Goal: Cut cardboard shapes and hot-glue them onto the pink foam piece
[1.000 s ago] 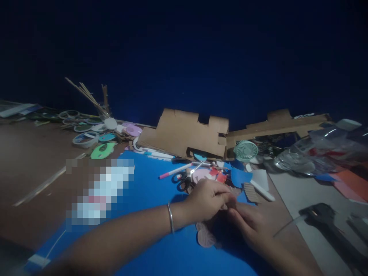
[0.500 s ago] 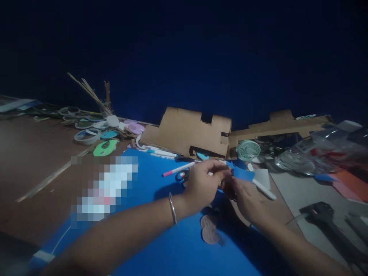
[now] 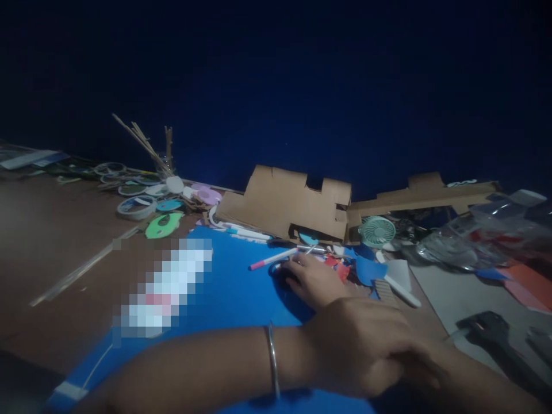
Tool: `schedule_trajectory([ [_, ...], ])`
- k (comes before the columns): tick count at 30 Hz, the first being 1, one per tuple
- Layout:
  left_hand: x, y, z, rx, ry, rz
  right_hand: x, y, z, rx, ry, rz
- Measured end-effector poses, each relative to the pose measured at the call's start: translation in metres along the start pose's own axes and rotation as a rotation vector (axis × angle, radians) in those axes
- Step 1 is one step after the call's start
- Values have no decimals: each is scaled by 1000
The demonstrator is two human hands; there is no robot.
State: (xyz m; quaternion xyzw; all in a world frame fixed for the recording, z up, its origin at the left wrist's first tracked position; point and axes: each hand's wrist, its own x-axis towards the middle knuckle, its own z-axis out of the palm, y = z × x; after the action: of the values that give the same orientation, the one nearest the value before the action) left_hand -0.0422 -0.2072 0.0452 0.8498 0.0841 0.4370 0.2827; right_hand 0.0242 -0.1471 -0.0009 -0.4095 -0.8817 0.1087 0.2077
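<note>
My right hand reaches forward over the blue sheet, its fingers bent down around the dark handles of a pair of scissors. A white marker with a pink end lies just beyond the fingertips. Nearer to me, my left hand, with a silver bangle on the wrist, crosses over my right forearm. Its fingers are curled closed toward the right; what they hold, if anything, is hidden in shadow. Red paper scraps and a blue paper scrap lie beyond the right wrist.
Cut cardboard leans at the back. A green fan and clear plastic packaging are to its right. A dark glue gun lies at right. Tape rolls and sticks are at left.
My hands have parted. The right one has moved left to the scissors, while the left has come nearer and rightward over the right forearm, covering the round brown cut-outs seen before.
</note>
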Motion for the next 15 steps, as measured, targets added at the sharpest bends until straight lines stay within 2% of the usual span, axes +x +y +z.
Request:
schedule_trajectory([
  [3, -2, -1, 2, 27, -30, -7, 1, -2, -1, -155, -66, 18],
  [8, 2, 0, 0, 29, -13, 42, -7, 13, -18, -241, -36, 129],
  [11, 3, 0, 2, 26, 1, 54, -13, 21, -22, -184, -1, 157],
  [15, -2, -1, 7, -14, 11, -6, -15, 18, -9, 19, 51, 184],
])
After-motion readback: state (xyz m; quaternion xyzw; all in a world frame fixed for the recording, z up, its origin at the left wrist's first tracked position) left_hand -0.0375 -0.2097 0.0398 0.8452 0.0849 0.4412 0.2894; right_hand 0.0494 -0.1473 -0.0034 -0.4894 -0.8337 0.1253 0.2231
